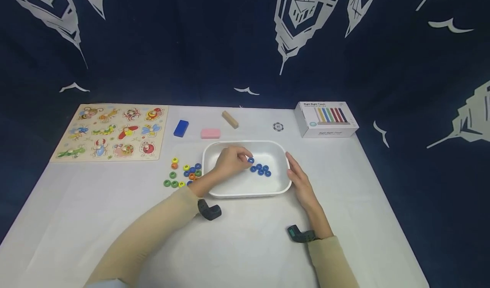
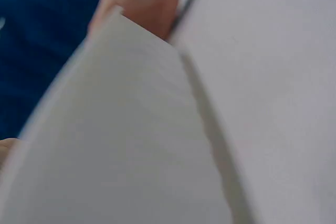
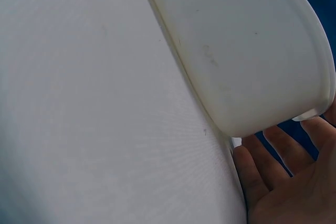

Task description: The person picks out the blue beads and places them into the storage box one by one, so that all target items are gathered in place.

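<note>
A white tray (image 1: 229,190) stands on the white-covered table. Over its inside, my left hand (image 1: 231,160) pinches a blue bead (image 1: 251,160) between thumb and fingertips. Several blue beads (image 1: 260,172) lie on the tray's floor just beyond those fingertips. At the tray's right end, my right hand (image 1: 300,182) rests against the rim and outer wall. Its fingers (image 3: 296,153) look fairly straight beside the tray's side (image 3: 252,66) in the right wrist view. The left wrist view shows mostly the tray's outer wall (image 2: 121,129); the pinched bead is out of sight there.
Left of the tray lie several loose beads (image 1: 174,184) in green, yellow, orange and blue, partly behind my left forearm. Farther back are an insect puzzle board (image 1: 111,132), blue block (image 1: 181,128), pink block (image 1: 210,133), wooden block (image 1: 230,120), round chip (image 1: 278,126) and white box (image 1: 325,120).
</note>
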Demonstrator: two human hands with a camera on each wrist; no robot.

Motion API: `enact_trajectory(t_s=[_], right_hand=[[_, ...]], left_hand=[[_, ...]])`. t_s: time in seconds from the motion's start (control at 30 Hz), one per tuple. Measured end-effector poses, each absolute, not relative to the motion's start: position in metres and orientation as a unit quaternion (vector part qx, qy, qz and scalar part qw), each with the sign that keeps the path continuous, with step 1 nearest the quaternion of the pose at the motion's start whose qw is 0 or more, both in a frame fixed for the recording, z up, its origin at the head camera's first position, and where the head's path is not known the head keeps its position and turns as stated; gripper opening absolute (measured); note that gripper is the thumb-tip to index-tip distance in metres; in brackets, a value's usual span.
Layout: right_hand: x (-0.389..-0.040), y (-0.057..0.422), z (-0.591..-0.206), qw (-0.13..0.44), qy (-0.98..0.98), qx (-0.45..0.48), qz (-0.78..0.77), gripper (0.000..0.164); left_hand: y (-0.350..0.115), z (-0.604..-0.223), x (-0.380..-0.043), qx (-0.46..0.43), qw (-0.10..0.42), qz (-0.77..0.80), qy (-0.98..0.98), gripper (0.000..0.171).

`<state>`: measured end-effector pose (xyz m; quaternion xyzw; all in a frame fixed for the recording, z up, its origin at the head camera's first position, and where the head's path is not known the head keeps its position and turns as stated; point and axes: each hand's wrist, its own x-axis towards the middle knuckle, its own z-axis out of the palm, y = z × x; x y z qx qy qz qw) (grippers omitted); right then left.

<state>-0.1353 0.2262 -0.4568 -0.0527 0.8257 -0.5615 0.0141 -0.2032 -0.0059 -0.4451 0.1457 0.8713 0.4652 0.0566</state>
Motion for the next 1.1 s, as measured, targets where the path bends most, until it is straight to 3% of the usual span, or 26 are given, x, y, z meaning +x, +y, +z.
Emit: enact_trajectory(t_s=[0.3, 0.5, 0.6, 0.83, 0.93, 1.1], right_hand=[[-0.135, 0.226, -0.453, 0.014, 0.825, -0.047, -0.563, 0.047], [-0.135, 0.225, -0.454, 0.013, 0.820, -0.050, -0.569, 0.047], [-0.135, 0.224, -0.454, 0.014, 0.821, -0.052, -0.568, 0.047], [-0.138, 0.222, -0.454, 0.015, 0.822, -0.053, -0.567, 0.048], [-0.139, 0.224, -0.455, 0.015, 0.818, -0.049, -0.574, 0.048], [-0.139, 0.225, -0.457, 0.018, 0.820, -0.051, -0.569, 0.049]], left_hand=[[0.007, -0.460, -0.216, 0.148, 0.108, 0.347, 0.920, 0.018], [0.006, -0.453, -0.206, 0.148, 0.124, 0.339, 0.921, 0.028], [-0.004, -0.439, -0.188, 0.168, 0.063, 0.369, 0.912, 0.031], [-0.067, -0.421, -0.136, 0.179, -0.160, 0.491, 0.837, 0.022], [-0.100, -0.437, -0.128, 0.144, -0.197, 0.520, 0.818, 0.022], [-0.139, -0.475, -0.124, 0.077, -0.194, 0.514, 0.832, 0.023]])
